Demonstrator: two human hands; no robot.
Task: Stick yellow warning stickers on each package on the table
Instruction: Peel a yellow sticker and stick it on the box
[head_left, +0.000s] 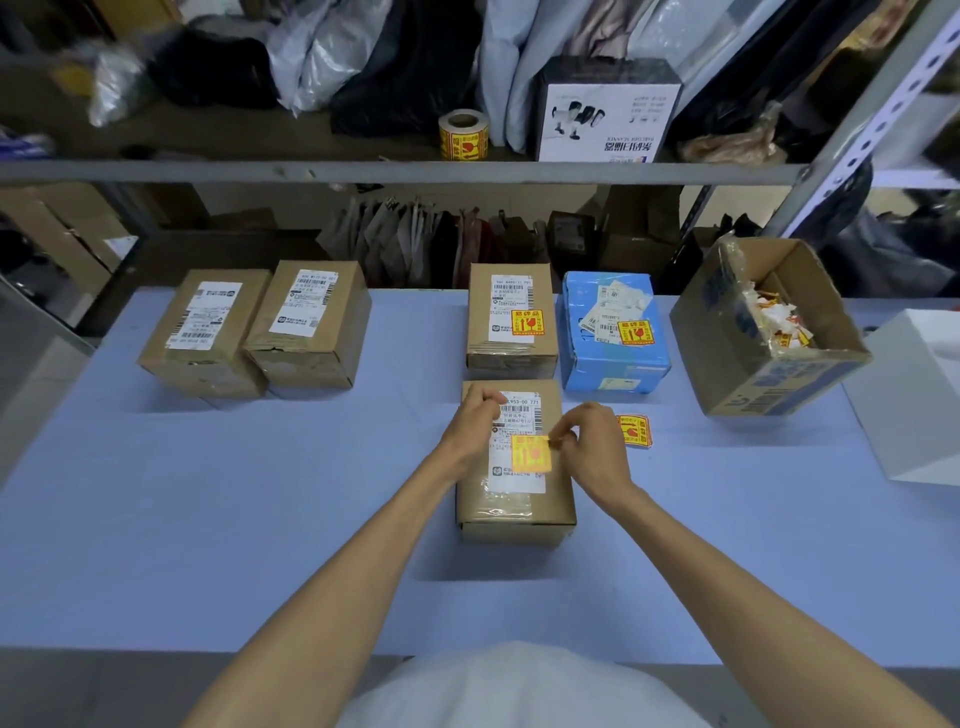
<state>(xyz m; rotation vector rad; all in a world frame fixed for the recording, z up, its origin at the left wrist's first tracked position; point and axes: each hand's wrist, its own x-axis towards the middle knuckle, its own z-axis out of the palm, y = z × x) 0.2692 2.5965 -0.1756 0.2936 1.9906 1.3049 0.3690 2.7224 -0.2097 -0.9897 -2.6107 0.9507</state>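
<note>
A brown package (514, 512) lies in the middle of the blue table (260, 519). A yellow warning sticker (530, 453) is over its white label, pinched at its right edge by my right hand (589, 449). My left hand (472, 423) rests on the package's upper left with fingers curled. Behind it, a brown package (511, 353) and a blue package (613, 364) each carry a yellow sticker. Two brown packages (202, 332) (311, 325) at the far left show only white labels. A strip of yellow stickers (635, 430) lies right of my hand.
An open cardboard box (763, 364) with sticker scraps stands at the right, beside a white box (914, 395). On the shelf behind are a roll of yellow stickers (464, 134), a white product box (605, 111) and several bags.
</note>
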